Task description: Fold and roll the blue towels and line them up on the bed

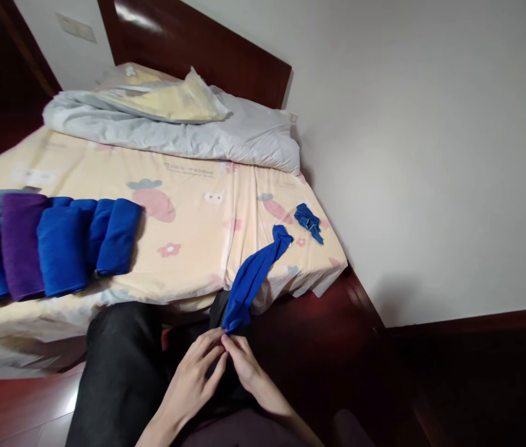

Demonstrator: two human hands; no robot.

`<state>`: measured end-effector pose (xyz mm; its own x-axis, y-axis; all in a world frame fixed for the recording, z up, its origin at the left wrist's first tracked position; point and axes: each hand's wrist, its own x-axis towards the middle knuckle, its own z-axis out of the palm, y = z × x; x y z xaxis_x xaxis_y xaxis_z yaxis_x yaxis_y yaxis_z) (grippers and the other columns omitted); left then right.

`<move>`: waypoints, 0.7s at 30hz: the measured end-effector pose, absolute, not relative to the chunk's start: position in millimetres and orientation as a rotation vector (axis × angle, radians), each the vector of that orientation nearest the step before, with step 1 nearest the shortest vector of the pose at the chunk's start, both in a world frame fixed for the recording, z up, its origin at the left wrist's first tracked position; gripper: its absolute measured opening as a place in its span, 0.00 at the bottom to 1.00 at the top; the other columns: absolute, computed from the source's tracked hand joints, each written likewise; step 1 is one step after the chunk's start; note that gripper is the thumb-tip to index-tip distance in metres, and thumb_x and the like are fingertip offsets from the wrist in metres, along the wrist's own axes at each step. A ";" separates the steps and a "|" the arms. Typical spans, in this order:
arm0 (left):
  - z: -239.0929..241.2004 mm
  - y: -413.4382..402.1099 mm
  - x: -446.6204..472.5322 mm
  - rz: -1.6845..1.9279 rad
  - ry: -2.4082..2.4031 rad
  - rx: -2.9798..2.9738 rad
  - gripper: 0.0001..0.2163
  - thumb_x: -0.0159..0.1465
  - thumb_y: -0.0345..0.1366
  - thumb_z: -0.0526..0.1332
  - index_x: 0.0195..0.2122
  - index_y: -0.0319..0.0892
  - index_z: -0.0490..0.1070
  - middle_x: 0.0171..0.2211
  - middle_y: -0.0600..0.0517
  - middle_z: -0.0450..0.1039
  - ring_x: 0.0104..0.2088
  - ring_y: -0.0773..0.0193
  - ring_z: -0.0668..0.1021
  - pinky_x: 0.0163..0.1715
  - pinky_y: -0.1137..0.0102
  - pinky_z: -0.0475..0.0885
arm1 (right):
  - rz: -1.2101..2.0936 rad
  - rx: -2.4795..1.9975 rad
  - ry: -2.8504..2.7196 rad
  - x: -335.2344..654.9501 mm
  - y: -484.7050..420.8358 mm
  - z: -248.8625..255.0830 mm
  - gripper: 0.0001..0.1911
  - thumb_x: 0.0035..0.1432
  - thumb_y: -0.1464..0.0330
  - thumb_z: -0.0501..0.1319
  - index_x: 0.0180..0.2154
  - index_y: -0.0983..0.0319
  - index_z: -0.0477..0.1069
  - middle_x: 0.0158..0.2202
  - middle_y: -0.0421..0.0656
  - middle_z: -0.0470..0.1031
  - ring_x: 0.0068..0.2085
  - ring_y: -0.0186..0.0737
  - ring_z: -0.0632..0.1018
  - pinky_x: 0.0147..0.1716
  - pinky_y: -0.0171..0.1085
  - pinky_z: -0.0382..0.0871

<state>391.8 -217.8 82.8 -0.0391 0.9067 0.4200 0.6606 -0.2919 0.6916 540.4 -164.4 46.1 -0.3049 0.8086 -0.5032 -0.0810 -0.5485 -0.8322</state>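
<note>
A long blue sock (253, 276) hangs from the bed's edge down toward my lap. My left hand (195, 379) and my right hand (246, 363) meet at its lower end, both pinching the fabric with fingers closed. A second blue sock (308, 221), bunched up, lies on the bed sheet near the right corner, apart from both hands. My dark trouser legs (118, 372) fill the space below the bed.
A row of rolled blue and purple towels (53, 248) lies on the bed at left. A grey duvet (174, 133) and yellow pillow (174, 99) are piled by the dark headboard. The white wall stands close on the right; the floor is dark red wood.
</note>
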 end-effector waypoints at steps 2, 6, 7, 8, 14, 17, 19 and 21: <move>80.9 -215.7 395.4 1.214 1.640 1.930 0.12 0.71 0.39 0.60 0.48 0.46 0.81 0.54 0.44 0.79 0.52 0.54 0.82 0.55 0.63 0.79 | 1.881 -1.384 -0.913 539.8 -167.9 43.0 0.26 0.50 0.46 0.73 0.37 0.61 0.77 0.42 0.43 0.79 0.48 0.43 0.78 0.51 0.40 0.72; 77.8 -215.1 397.3 1.171 1.575 1.708 0.13 0.71 0.43 0.59 0.38 0.44 0.81 0.49 0.43 0.80 0.45 0.57 0.84 0.48 0.68 0.81 | 1.796 -1.537 -1.004 546.0 -171.1 47.4 0.22 0.49 0.50 0.72 0.32 0.61 0.73 0.36 0.41 0.75 0.43 0.41 0.76 0.46 0.38 0.71; 78.2 -216.0 396.6 1.165 1.541 1.641 0.13 0.71 0.43 0.59 0.35 0.43 0.80 0.49 0.43 0.80 0.43 0.58 0.84 0.47 0.68 0.81 | 1.786 -1.572 -1.061 548.6 -171.2 52.1 0.21 0.50 0.51 0.72 0.32 0.61 0.73 0.35 0.40 0.75 0.41 0.41 0.76 0.45 0.37 0.70; 79.1 -217.1 395.8 1.165 1.500 1.576 0.14 0.71 0.43 0.60 0.33 0.43 0.78 0.50 0.42 0.80 0.43 0.58 0.84 0.46 0.68 0.81 | 1.776 -1.585 -1.126 551.2 -171.1 58.5 0.19 0.51 0.53 0.70 0.32 0.61 0.73 0.34 0.40 0.75 0.41 0.40 0.76 0.44 0.37 0.70; 84.9 -225.8 395.4 1.200 1.295 1.381 0.16 0.64 0.39 0.66 0.52 0.44 0.75 0.58 0.40 0.77 0.57 0.51 0.81 0.58 0.59 0.77 | 1.892 -1.079 -1.726 559.6 -166.0 112.5 0.19 0.63 0.60 0.56 0.23 0.62 0.70 0.24 0.38 0.71 0.29 0.33 0.73 0.36 0.33 0.66; 84.4 -227.2 398.4 1.204 1.320 1.429 0.23 0.58 0.36 0.71 0.56 0.44 0.75 0.57 0.39 0.77 0.58 0.48 0.80 0.60 0.56 0.76 | 1.701 -1.012 -2.020 561.3 -164.3 127.3 0.19 0.63 0.64 0.55 0.20 0.61 0.64 0.21 0.37 0.67 0.24 0.31 0.68 0.31 0.32 0.62; 83.0 -227.0 400.0 1.223 1.329 1.459 0.25 0.55 0.37 0.73 0.55 0.44 0.76 0.56 0.39 0.78 0.56 0.47 0.81 0.59 0.55 0.77 | 1.442 -1.001 -2.246 563.6 -164.4 125.9 0.21 0.63 0.65 0.57 0.18 0.59 0.58 0.18 0.36 0.64 0.23 0.31 0.66 0.32 0.33 0.62; 80.7 -226.8 401.1 1.251 1.334 1.485 0.26 0.53 0.39 0.75 0.53 0.44 0.77 0.54 0.39 0.78 0.54 0.46 0.82 0.57 0.55 0.78 | 1.187 -0.950 -2.427 567.1 -165.3 118.3 0.23 0.61 0.65 0.59 0.17 0.58 0.53 0.16 0.36 0.62 0.23 0.32 0.65 0.34 0.35 0.63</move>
<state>401.1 -226.8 80.7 -0.0285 0.9849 0.1710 0.2338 -0.1598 0.9591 567.1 -165.3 118.3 -0.7459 0.6650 -0.0374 0.4379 0.4473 -0.7798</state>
